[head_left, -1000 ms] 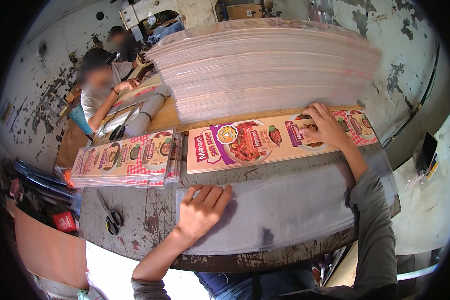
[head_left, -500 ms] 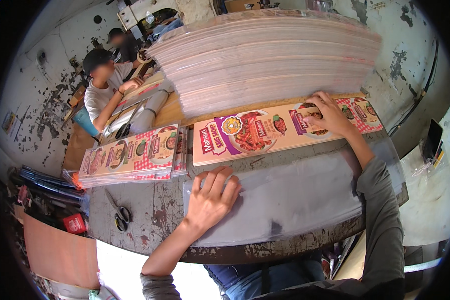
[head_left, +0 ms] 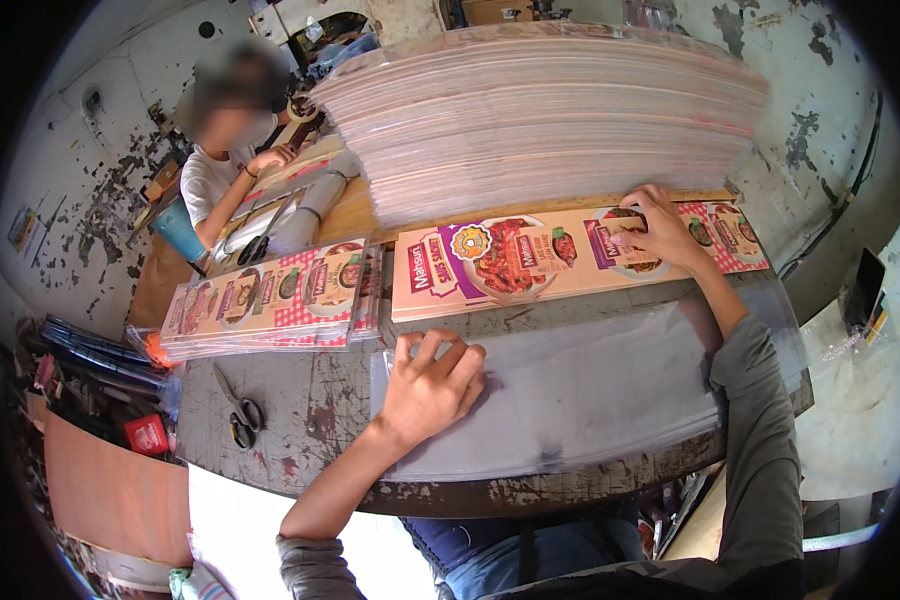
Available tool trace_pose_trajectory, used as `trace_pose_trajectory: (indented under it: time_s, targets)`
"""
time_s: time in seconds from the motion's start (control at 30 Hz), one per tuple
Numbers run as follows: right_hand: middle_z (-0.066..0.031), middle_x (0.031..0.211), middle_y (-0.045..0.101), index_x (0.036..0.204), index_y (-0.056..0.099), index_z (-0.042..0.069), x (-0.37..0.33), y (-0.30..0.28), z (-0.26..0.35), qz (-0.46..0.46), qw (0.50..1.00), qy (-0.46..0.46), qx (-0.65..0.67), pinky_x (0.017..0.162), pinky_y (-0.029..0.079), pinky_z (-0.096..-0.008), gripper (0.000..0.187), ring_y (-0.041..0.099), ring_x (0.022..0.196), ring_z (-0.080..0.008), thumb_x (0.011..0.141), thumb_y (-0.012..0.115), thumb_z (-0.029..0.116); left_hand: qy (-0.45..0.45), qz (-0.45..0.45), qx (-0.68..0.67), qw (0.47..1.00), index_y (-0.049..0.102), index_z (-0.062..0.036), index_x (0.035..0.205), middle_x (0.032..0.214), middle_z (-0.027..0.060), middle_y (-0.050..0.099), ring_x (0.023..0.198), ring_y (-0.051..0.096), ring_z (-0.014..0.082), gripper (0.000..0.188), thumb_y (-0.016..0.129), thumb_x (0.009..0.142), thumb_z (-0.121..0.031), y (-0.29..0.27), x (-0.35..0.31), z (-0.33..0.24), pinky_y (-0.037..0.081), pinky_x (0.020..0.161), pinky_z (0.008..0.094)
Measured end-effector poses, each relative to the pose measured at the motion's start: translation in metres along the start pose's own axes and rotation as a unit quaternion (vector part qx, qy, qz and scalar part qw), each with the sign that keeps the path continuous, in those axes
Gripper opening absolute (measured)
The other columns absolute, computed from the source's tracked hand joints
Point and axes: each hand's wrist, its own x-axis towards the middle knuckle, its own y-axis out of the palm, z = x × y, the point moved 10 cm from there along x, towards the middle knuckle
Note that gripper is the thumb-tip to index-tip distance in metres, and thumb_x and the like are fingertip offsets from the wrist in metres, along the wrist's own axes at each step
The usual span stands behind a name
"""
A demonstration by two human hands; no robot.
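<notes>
My left hand (head_left: 432,388) rests on the left end of a stack of clear plastic sleeves (head_left: 570,400), lying along the table's near side. Its fingers are curled, and the undersides of the fingertips are hidden, so any pinched sheet does not show. Beyond the sleeves lies a long pile of printed cardboard strips (head_left: 440,305), with food pictures and a red checked end. My right hand (head_left: 662,235) lies over the right half of this pile, thumb and bent fingers apart, touching the top strip.
Strips in plastic (head_left: 260,300) are piled at the left, near black-handled scissors (head_left: 240,415). A tall stack of wrapped strips (head_left: 560,120) rises behind. A co-worker (head_left: 210,190) sits at the far left beside plastic rolls and another scissors. The worn dark table (head_left: 290,450) curves at its near edge.
The view has shifted slightly. My left fingers curl a little more over the sleeves. My right hand stays on the printed strips.
</notes>
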Motion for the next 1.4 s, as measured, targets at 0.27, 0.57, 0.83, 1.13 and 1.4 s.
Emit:
trace_pose_trajectory:
  time_s: [0.27, 0.57, 0.83, 1.13, 1.4]
  targets:
    - [-0.0131, 0.104, 0.048, 0.103, 0.050, 0.002, 0.004, 0.007, -0.019, 0.025, 0.998, 0.047, 0.035, 0.089, 0.039, -0.0381, 0.059, 0.047, 0.105, -0.0293, 0.066, 0.081, 0.036, -0.030, 0.021, -0.063, 0.997, 0.054, -0.0063, 0.088, 0.081, 0.0053, 0.060, 0.080, 0.057, 0.0229, 0.018, 0.065, 0.074, -0.008, 0.011, 0.000, 0.009, 0.039, 0.069, 0.0348]
    - [-0.0124, 0.093, 0.058, 0.100, 0.049, 0.001, 0.011, -0.024, 0.021, 0.045, 0.996, 0.038, 0.071, 0.080, 0.044, -0.0370, 0.055, 0.057, 0.090, -0.0267, 0.064, 0.082, 0.025, -0.058, 0.034, -0.083, 0.994, 0.055, -0.0053, 0.090, 0.083, 0.0058, 0.058, 0.077, 0.057, 0.0223, 0.020, 0.067, 0.075, -0.012, 0.012, 0.003, 0.015, 0.039, 0.069, 0.0344]
    - [-0.0198, 0.093, 0.061, 0.093, 0.059, -0.002, 0.013, -0.026, 0.030, 0.133, 0.991, 0.003, 0.023, 0.072, 0.042, -0.0398, 0.053, 0.057, 0.085, -0.0313, 0.069, 0.076, 0.042, -0.049, 0.019, -0.078, 0.996, 0.055, -0.0046, 0.091, 0.082, 0.0076, 0.057, 0.076, 0.057, 0.0239, 0.017, 0.064, 0.077, -0.008, 0.010, 0.003, 0.016, 0.040, 0.068, 0.0357]
    - [-0.0130, 0.069, 0.050, 0.080, 0.050, -0.001, 0.009, -0.055, 0.057, 0.172, 0.982, -0.051, 0.061, 0.059, 0.037, -0.0349, 0.039, 0.043, 0.064, -0.0216, 0.076, 0.072, 0.031, -0.015, 0.022, -0.028, 0.999, 0.055, -0.0055, 0.093, 0.077, 0.0061, 0.057, 0.071, 0.058, 0.0230, 0.019, 0.062, 0.075, -0.005, 0.008, 0.001, 0.013, 0.045, 0.066, 0.0351]
    - [0.0001, 0.071, 0.043, 0.079, 0.046, 0.002, 0.007, -0.112, 0.068, 0.015, 0.978, 0.000, 0.207, 0.061, 0.039, -0.0251, 0.028, 0.042, 0.071, -0.0058, 0.081, 0.069, 0.018, 0.030, 0.036, 0.030, 0.998, 0.055, -0.0071, 0.095, 0.075, 0.0034, 0.061, 0.060, 0.060, 0.0182, 0.024, 0.059, 0.072, -0.005, 0.003, -0.002, 0.000, 0.049, 0.059, 0.0296]
